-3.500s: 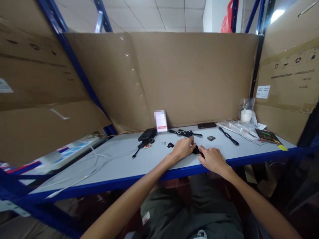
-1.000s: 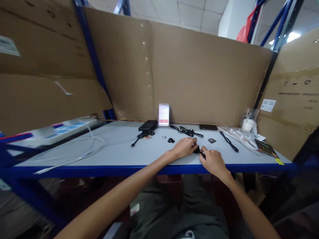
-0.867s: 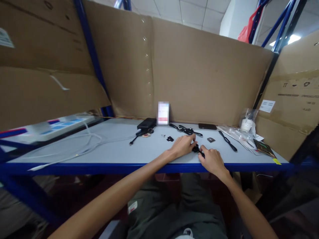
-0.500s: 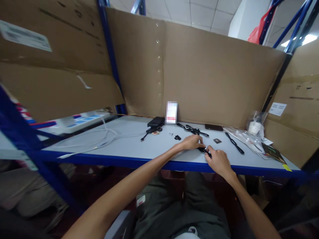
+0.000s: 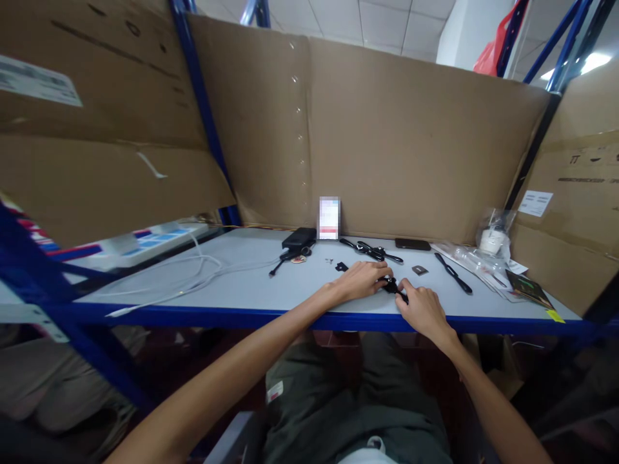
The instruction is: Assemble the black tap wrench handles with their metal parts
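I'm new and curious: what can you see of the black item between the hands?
The black item is small and partly shiny, perhaps plastic, with a chunky middle and narrower right end. It slants, partly hidden, near the table's front edge, held at opposite ends by the left hand and right hand.

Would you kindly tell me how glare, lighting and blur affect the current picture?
In the head view, the ceiling light glares white at upper right, the upright screen is pixelated, and below the table it is dim; same view, the black part between left hand and right hand lacks fine detail.
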The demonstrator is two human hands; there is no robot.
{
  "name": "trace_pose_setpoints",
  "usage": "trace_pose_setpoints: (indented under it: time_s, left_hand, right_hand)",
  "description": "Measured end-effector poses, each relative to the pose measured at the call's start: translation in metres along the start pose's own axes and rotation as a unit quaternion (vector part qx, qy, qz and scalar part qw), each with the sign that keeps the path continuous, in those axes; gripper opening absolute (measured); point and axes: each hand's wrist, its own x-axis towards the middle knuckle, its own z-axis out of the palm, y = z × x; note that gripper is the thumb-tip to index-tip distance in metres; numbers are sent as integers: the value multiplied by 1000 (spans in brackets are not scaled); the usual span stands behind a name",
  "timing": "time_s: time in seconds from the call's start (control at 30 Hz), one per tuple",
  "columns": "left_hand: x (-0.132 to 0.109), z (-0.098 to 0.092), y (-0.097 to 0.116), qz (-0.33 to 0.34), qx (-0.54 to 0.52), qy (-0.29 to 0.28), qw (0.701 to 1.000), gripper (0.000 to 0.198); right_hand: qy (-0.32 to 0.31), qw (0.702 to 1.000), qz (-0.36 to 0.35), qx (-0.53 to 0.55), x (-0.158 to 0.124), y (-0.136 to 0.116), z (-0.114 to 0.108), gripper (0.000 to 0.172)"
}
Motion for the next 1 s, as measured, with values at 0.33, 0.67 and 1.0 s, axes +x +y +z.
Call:
trace_pose_setpoints:
  time_s: [0.33,0.67,1.0]
  left_hand:
    - [15,23,10,-125,28,32,991,27]
    - [6,18,2,-12,62,-3,998,23]
    - [1,12,-2,18,104,-38,994,25]
  right_hand:
    - [-11,1000,-6,2,0,-1,-1,29]
    - [-6,1000,-8,9,-2,0,-1,32]
    - [-7,1000,-2,23,-1,-1,-1,29]
